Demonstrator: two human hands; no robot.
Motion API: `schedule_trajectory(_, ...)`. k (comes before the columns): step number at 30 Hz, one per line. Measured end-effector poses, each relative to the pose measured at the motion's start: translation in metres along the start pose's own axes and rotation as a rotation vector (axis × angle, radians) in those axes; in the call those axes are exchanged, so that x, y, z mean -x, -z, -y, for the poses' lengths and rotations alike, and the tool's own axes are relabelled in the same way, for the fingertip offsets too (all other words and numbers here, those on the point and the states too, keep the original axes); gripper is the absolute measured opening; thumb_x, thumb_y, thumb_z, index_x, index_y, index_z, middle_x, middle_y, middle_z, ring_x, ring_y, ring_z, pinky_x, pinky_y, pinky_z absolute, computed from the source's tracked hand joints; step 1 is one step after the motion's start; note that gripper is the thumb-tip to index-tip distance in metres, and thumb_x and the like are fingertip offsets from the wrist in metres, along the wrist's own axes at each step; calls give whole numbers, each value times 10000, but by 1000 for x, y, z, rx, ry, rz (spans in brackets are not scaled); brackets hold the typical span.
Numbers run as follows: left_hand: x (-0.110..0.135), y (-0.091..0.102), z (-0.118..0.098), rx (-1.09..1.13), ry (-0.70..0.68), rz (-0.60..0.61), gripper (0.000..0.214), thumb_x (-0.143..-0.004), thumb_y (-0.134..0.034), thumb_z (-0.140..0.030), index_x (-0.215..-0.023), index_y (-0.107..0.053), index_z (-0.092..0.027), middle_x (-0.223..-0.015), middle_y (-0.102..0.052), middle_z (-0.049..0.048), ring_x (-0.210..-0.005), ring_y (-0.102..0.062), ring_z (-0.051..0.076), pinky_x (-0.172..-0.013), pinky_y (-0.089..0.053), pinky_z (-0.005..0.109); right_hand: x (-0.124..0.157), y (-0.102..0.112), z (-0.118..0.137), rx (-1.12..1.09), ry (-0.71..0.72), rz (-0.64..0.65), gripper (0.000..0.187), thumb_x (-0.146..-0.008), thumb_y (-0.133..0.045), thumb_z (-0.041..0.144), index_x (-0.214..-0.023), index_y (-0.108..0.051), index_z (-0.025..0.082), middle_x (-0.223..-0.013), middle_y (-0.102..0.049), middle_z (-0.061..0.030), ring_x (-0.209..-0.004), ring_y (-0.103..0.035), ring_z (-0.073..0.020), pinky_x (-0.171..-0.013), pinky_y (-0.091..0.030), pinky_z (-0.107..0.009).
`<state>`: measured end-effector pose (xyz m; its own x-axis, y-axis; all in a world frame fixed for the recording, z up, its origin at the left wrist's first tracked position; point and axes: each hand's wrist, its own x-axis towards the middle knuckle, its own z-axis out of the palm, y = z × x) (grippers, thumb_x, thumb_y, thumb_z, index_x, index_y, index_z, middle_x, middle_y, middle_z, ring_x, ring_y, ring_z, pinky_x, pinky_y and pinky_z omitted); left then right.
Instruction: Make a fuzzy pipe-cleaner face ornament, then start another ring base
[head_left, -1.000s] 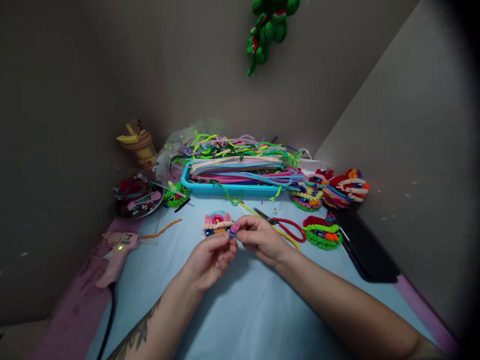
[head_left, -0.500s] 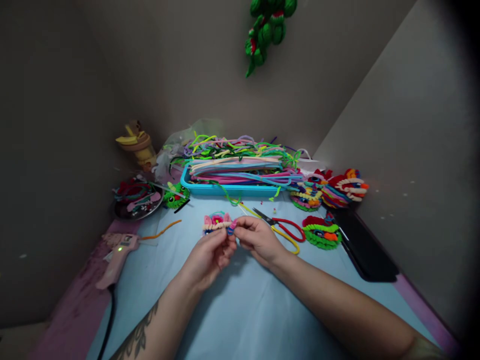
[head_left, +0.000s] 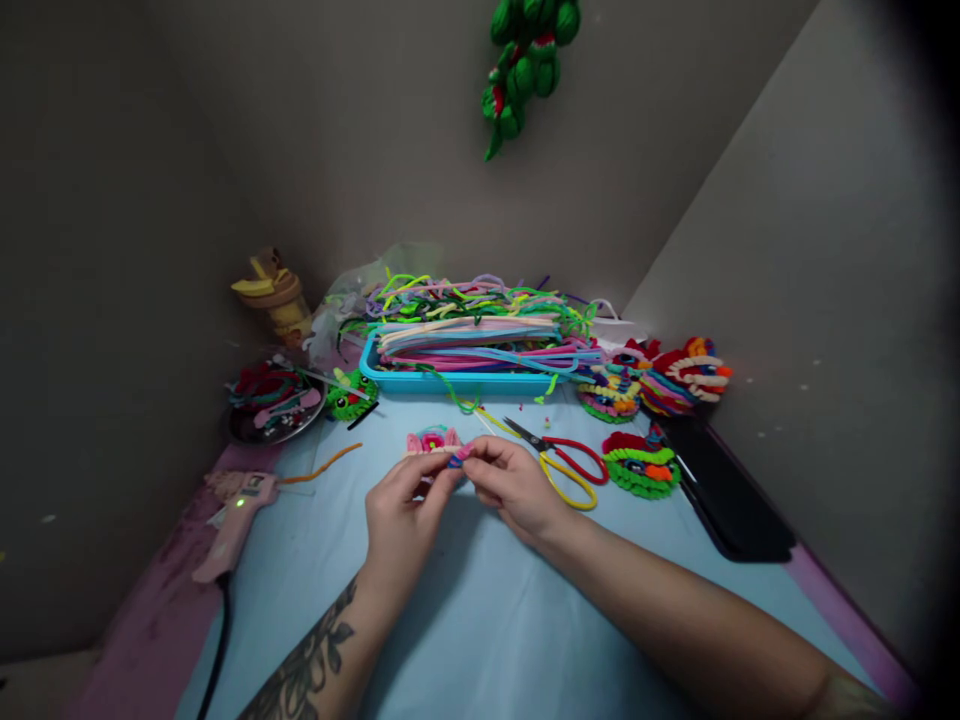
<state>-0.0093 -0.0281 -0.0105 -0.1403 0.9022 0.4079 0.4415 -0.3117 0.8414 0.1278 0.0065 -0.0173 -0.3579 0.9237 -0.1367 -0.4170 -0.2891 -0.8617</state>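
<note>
Fingers of the left hand (head_left: 401, 505) and the right hand (head_left: 519, 492) are brought together in the head view, with a small pink-and-blue pipe-cleaner twist (head_left: 460, 456) pinched between thumbs and forefingers, above the blue cloth (head_left: 480, 620). How the other fingertips are placed cannot be told, since they are curled under or hidden.

Since the earlier pictures, the left hand has been rolled over: its back is now turned up and its forefinger is laid along the far side, while the right hand's pinch has been little altered. By this, it may be judged, the twist is being regripped and handled from another side, and it is held apart from any other piece.

A pink-and-cream pipe-cleaner figure (head_left: 433, 440), seen just behind the left fingers, is largely blocked by them. Scissors (head_left: 543, 443) with red and yellow handles are laid just beyond the right hand, where its reach could be hindered. Farther right, a green figure with an orange beak (head_left: 643, 470) is seen; at the back, a blue tray (head_left: 465, 383) is heaped with pipe cleaners (head_left: 472, 345). At left, a pink glue gun (head_left: 237, 520) is lit green, well apart from both hands.
</note>
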Motion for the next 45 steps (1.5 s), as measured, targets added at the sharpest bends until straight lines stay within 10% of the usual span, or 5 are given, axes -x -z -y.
schedule_trajectory(9, -3, -1, -3, 270, 354, 114, 191, -785, -640, -330, -862, -697, -166, -695, -659, 23, -578, -568, 113, -507, -447, 200, 1, 0, 12, 266, 212, -10, 156, -714, -722, 319, -747, -638, 192, -713, -637, 17, -691, -582, -120, -671, -461, -252)
schedule_trajectory(21, -9, -2, -11, 778, 746, 267, 362, -602, -795, -419, -698, -626, -114, -605, -579, -3, -486, -466, 51, -379, -311, 138, -5, 10, 11, 241, 188, 52, 195, -656, -785, 305, -692, -644, 176, -644, -650, 19, -634, -593, -125, -652, -457, -262)
schedule_trajectory(45, -14, 4, -8, 1023, 1027, 397, 308, -632, -798, -276, -801, -593, -120, -615, -510, -25, -454, -419, 11, -329, -222, 73, -3, 9, 11, 141, 86, 123, 160, -654, -776, 301, -735, -709, 180, -656, -646, -2, -616, -567, -123, -599, -428, -252)
